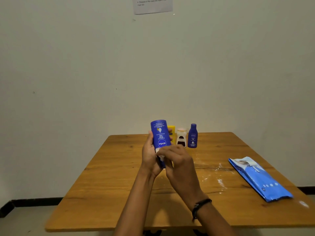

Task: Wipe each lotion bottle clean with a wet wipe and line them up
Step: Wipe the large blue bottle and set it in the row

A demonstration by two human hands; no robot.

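Plain bare room, staged for a recorded task: blank pale wall (68,65), printed instruction sheet (152,5) taped up at 12 o'clock, one wooden table (102,193) standing at the wall, black skirting board (37,201) at 8 o'clock, pale floor (25,223).

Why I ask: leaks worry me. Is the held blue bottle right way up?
No, the held blue bottle is upside down: its label reads inverted.
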